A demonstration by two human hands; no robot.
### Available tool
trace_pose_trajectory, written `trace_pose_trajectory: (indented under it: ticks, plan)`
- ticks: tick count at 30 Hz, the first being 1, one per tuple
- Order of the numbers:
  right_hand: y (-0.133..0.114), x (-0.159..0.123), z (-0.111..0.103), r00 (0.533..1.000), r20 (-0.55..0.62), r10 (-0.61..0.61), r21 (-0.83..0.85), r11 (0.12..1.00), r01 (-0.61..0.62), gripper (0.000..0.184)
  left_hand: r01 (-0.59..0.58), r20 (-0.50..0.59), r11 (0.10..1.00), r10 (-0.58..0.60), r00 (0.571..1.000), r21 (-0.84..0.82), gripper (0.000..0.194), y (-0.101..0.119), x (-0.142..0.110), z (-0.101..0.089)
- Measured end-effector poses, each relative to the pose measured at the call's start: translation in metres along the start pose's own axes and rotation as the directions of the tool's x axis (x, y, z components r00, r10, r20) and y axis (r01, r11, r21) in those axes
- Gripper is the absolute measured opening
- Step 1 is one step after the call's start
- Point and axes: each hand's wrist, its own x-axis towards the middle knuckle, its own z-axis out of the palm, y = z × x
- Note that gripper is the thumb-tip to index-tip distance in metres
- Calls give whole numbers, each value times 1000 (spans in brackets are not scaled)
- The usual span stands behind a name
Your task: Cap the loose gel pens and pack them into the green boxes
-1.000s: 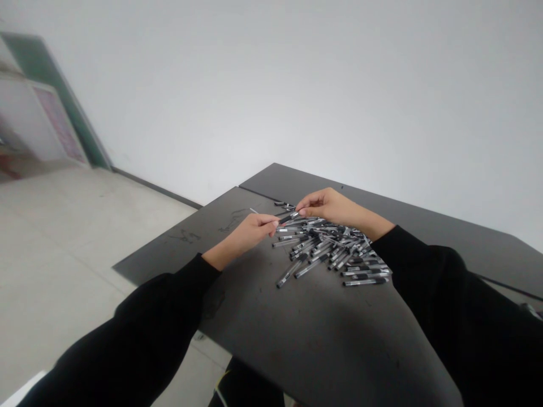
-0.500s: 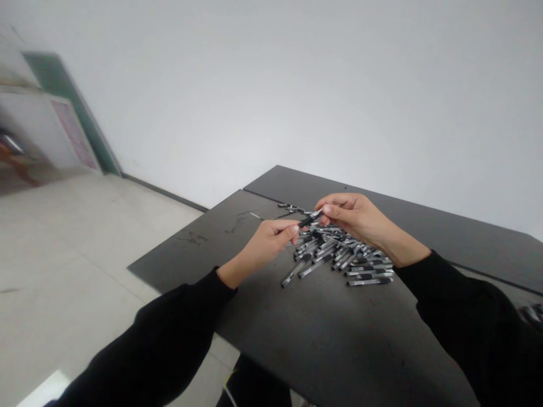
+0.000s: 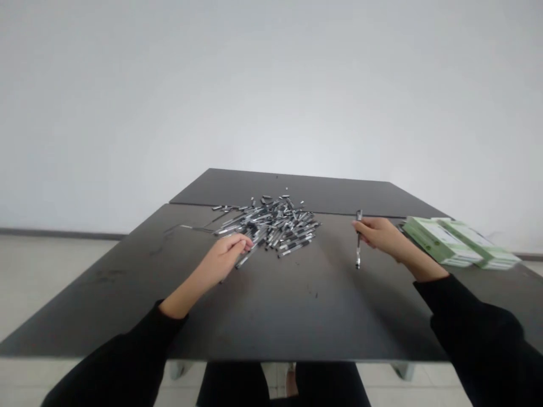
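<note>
A plain white wall, dark skirting, pale floor, dark tabletop

Black long sleeves, dark trousers; left hand, right hand bare.

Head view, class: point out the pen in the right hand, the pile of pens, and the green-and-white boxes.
Slim black-and-silver pen (image 3: 358, 254): head view, lower barrel.
Loose heap of black-and-silver pens (image 3: 271, 223): head view, middle of heap.
Green-and-white cardboard boxes (image 3: 436, 240): head view, top of left box.

My right hand grips a pen upright; my left hand sits beside the pile of pens.
</note>
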Motion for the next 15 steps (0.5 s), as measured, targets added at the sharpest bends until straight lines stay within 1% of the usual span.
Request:
trace_pose_trajectory:
  ticks: [1,3,4,6,8,11,13,15]
  plan:
    - [21,1,-11,997,-28,66,-125,990,-69,46,0,41,1000,0,999,3,29,2,1,6]
    - [53,7,-26,989,-69,129,-340,929,-145,48,-3,120,1000,2,993,9,29,12,4,22]
    - [64,10,-30,985,-85,151,-421,890,-173,48,-8,156,1000,6,988,13,29,19,5,31]
    - [78,19,-31,972,-132,196,-515,824,-236,42,-31,217,999,25,976,23,29,34,10,52]
    - [85,27,-28,954,-169,246,-537,789,-299,37,-50,268,998,41,963,29,28,47,16,71]
    - [92,34,-22,944,-186,272,-523,786,-329,42,-63,342,997,47,939,36,27,57,25,98]
    - [96,31,-22,938,-193,286,-514,785,-345,48,-81,396,995,48,917,66,26,60,29,117]
    - [99,23,-27,934,-205,291,-507,785,-356,50,-118,451,986,52,891,119,25,62,32,138]
